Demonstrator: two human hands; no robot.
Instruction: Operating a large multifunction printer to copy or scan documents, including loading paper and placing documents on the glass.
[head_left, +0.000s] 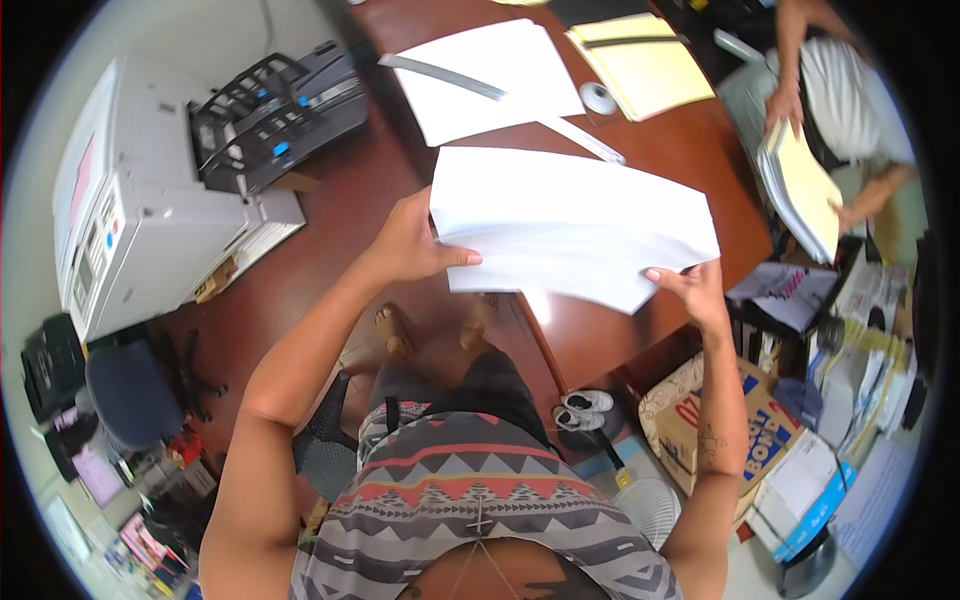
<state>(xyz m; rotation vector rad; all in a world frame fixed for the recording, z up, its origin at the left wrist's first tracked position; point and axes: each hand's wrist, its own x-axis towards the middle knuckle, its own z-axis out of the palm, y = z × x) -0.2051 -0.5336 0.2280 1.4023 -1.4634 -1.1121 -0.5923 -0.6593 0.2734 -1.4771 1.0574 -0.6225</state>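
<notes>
A stack of white paper sheets (570, 202) hangs in the air between my two hands, bowed along its length. My left hand (424, 244) grips its left end, thumb on top. At the right end my right hand (694, 289) pinches it, with the thumb over the near edge. Beyond it, on the reddish-brown wooden table (637, 161), lies another pile of white paper (480, 71). A grey metal strip (446, 76) rests across that pile. One end of a pale ruler-like strip (581, 139) touches the same pile.
Yellow-covered papers (645, 67) and a tape roll (598, 97) lie farther back on the table. At the right, another person's hands (784, 105) hold a yellow-topped stack (802, 187). A large copier (150, 187) stands left. Cardboard boxes (727, 427) and an electric fan (649, 510) are low right.
</notes>
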